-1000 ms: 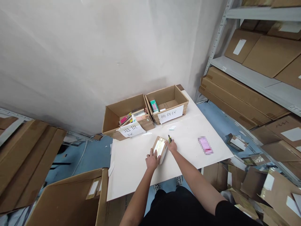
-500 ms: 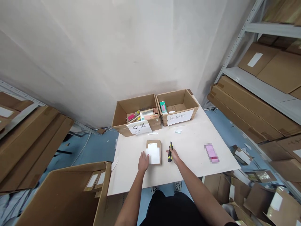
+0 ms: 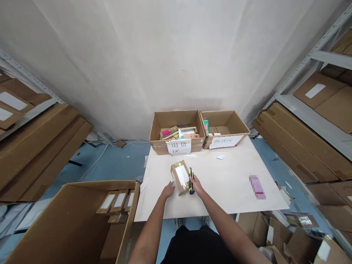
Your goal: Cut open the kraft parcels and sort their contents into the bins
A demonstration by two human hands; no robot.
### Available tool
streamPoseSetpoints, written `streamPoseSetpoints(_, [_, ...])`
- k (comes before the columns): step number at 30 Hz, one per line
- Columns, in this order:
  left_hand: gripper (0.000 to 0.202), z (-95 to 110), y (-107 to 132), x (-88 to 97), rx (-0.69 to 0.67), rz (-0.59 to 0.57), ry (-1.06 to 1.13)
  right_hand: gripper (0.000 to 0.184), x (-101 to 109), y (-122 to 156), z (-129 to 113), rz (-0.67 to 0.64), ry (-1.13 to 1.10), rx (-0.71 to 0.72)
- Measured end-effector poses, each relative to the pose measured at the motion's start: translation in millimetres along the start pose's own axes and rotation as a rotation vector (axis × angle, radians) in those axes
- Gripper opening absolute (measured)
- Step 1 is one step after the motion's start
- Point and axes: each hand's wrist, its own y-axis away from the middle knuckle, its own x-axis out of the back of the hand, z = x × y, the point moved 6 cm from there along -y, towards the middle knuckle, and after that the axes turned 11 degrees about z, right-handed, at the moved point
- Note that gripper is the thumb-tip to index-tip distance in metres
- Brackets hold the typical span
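A small taped cardboard box with a white label sits at an angle on the white table. My left hand is just left of the box, fingers outstretched and holding nothing; whether a fingertip touches the box I cannot tell. In my right hand is a black and yellow utility knife, held upright along the right side of the box. Whether its blade is out is too small to see.
Two open cartons with handwritten signs stand at the back: the left carton holds several small packages, the right carton a few. A pixelated pink item lies at right. A large open box stands left; shelving flanks the table.
The box has been turned from straight to slanted, showing a different labelled face. My left hand has come off its left edge. The knife has moved up close to the box. The view has shifted.
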Motion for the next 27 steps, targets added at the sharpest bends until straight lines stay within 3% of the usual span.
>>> streamPoseSetpoints(2, [0.063,-13,-4,24.2,-0.013,0.123,0.031,0.052,-22,3,0,-0.047,0.079,0.039])
streamPoseSetpoints(4, [0.065,-14,-8,46.0,-0.081,0.243,0.051,0.043,-36,5,-1,-0.015,0.206,0.056])
streamPoseSetpoints(6, [0.073,-3,-12,57.1,-0.197,0.246,0.043,0.035,-40,6,-3,0.058,0.335,0.051])
streamPoseSetpoints(10, [0.113,17,-18,50.3,-0.303,0.023,-0.016,0.032,-36,10,-19,0.136,0.438,0.104])
streamPoseSetpoints(13, [0.119,19,-18,41.2,-0.246,-0.084,-0.101,0.036,-38,10,-40,0.144,0.503,0.18])
streamPoseSetpoints(16, [0.119,17,-16,39.6,-0.175,-0.095,-0.179,0.039,-56,-2,-62,0.099,0.77,0.198])
streamPoseSetpoints(20, [0.119,16,-12,41.4,-0.152,-0.092,-0.189,0.034,-98,-29,-84,-0.019,1.064,0.171])
streamPoseSetpoints(23, [0.118,16,-10,41.8,-0.15,-0.099,-0.183,0.031,-123,-42,-83,-0.081,1.16,0.076])
streamPoseSetpoints(27, [0.116,16,-8,43.3,-0.148,-0.093,-0.187,0.031,-128,-37,-75,-0.059,1.238,0.054])
